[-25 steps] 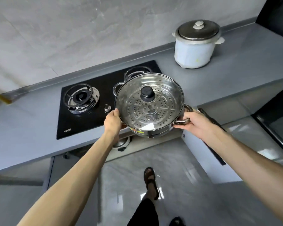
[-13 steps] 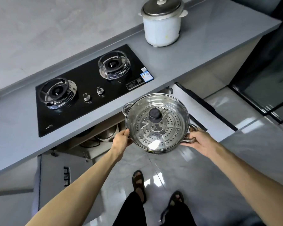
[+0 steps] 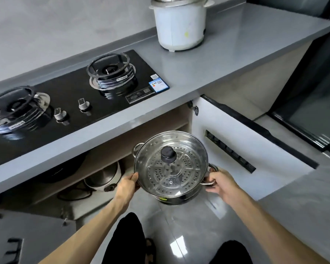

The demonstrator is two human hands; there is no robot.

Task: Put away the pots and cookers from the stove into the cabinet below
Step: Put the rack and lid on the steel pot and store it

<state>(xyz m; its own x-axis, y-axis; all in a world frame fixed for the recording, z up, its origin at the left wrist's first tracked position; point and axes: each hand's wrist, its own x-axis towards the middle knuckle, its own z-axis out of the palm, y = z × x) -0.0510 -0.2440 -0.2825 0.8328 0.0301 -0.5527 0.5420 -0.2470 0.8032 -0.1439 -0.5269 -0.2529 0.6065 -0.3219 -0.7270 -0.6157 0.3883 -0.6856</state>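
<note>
Below the table (image 3: 208, 77) edge, steamer pot (image 3: 179, 199) hangs level before the open cabinet (image 3: 111, 151); left hand (image 3: 127, 184) and right hand (image 3: 220, 184) clamp its 2 opposite sides, likely so the lid (image 3: 183, 168) won't slide.

Steamer pot (image 3: 171, 168) between my hands, in front of the open cabinet (image 3: 107, 161) under the stove (image 3: 65, 96).

I hold the pot above the floor (image 3: 179, 225), my left hand (image 3: 126, 185) on its left side and the fingers (image 3: 215, 177) of my right hand (image 3: 220, 184) round its right handle. Inside the cabinet, a cooker (image 3: 103, 176) sits to the pot's left, with a pan (image 3: 65, 168) further left. The cabinet door (image 3: 236, 141) swings out to my right. On the surface (image 3: 198, 69) above, the stove lies left and the rice cooker (image 3: 180, 25) stands behind it, to the right.
</note>
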